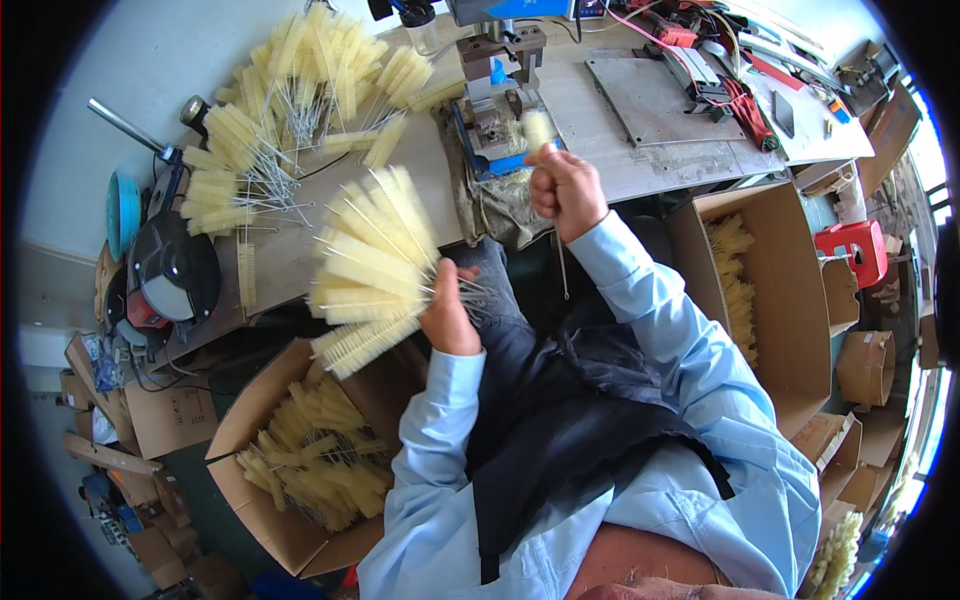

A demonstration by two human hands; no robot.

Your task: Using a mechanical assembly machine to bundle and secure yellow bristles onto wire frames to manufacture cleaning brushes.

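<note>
My left hand (449, 308) is closed round the wire stems of a fanned bunch of cream bristle brushes (375, 255), held over my lap. Several thin stems stick out past its fingers. My right hand (570, 190) is raised at the front edge of the workbench, its fingers closed on a single cream bristle brush (537, 128) that points up and away. Just beyond that brush stands a small press-like machine (492, 110) with a blue-edged base. A thin wire stem (562, 265) hangs below my right hand.
A heap of brushes (300, 90) covers the bench's left side. Cardboard boxes with brushes stand left (330, 545) and right (790, 290) of my legs. A black and red power tool (175, 265) sits at the left edge. A metal plate (660, 100) lies at the right.
</note>
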